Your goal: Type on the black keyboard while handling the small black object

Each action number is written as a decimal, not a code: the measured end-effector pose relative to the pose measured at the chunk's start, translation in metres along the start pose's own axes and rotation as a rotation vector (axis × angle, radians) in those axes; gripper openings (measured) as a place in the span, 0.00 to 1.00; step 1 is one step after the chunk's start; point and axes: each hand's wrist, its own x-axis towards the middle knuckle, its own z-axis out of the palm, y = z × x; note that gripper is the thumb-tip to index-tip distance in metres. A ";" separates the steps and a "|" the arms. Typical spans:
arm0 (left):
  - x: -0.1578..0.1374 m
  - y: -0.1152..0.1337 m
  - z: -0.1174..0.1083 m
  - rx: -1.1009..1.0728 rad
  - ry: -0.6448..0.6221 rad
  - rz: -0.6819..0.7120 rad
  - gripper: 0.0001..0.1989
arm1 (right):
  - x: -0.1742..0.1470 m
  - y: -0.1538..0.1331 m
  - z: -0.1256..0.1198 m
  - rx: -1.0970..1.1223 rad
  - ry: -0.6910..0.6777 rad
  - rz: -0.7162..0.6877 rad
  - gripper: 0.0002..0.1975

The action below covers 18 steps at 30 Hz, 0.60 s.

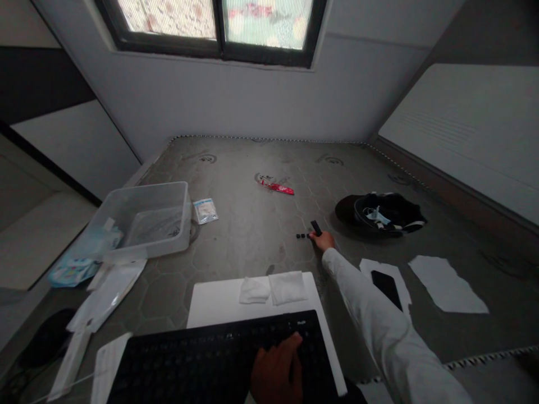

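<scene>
Right hand (322, 240), in a white sleeve, reaching far forward: fingers closed on a flat, black, rectangular strip (315, 226), free end angled toward 11 o'clock. At the fingertips, the nearest of three tiny black blocks (302, 236), seemingly keycaps; impossible to tell whether pinched too. Lined up toward 9 o'clock on a grey hexagon-patterned mat (252, 247), probably for order.

From there, at 7 o'clock, left hand (278, 367) over the right part of a wide black plastic keyboard (185, 359), apparently steadying it: one finger extended, others curled, anything beneath hidden. Partly underneath, a flat white board (210, 297), likely a firm base, with two folded white cloths (288, 288) near the far edge.

Between 2 and 3 o'clock, an upturned black cap (349, 210), bowl-like around something pale. At 9 o'clock, well apart, a clear plastic box (160, 249).
</scene>
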 end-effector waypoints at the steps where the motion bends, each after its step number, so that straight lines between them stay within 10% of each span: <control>1: 0.000 0.000 0.000 0.006 0.004 -0.001 0.15 | 0.000 -0.001 0.001 0.001 0.001 -0.001 0.12; 18: -0.001 -0.001 0.000 0.045 -0.009 0.016 0.14 | -0.008 -0.016 -0.002 -0.085 0.018 0.057 0.14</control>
